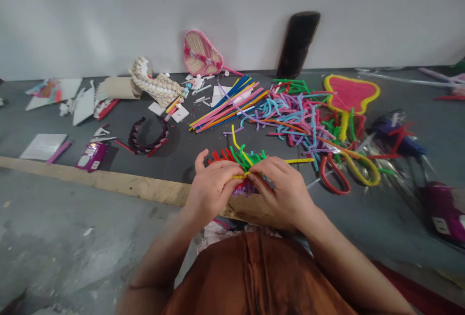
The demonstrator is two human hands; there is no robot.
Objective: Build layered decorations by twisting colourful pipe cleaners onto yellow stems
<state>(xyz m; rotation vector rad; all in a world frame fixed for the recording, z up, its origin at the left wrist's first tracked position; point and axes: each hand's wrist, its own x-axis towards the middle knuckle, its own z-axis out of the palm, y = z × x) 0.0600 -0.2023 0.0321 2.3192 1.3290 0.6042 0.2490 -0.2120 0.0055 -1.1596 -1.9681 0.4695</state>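
Observation:
At the table's near edge, my left hand (211, 185) and my right hand (284, 186) meet with thumbs and fingertips pinched together. Between them they grip a yellow pipe cleaner (235, 138), whose free end sticks up and away from me. Around my fingers spreads a colourful piece made of short pipe cleaner pieces: red ones (218, 156) at the left, green ones (244, 158) in the middle, purple ones (247, 189) below. My hands cover much of this piece. A twisted yellow strip (300, 161) shows just right of my right hand.
Beyond my hands lie straight pipe cleaners (228, 106) and a tangled heap of cut ones (290, 111). A phone (298, 43) and a pink leaf-shaped fan (203, 53) lean on the wall. Also there are a braided headband (132, 133), a yellow-edged pink shape (350, 93) and a purple packet (92, 155).

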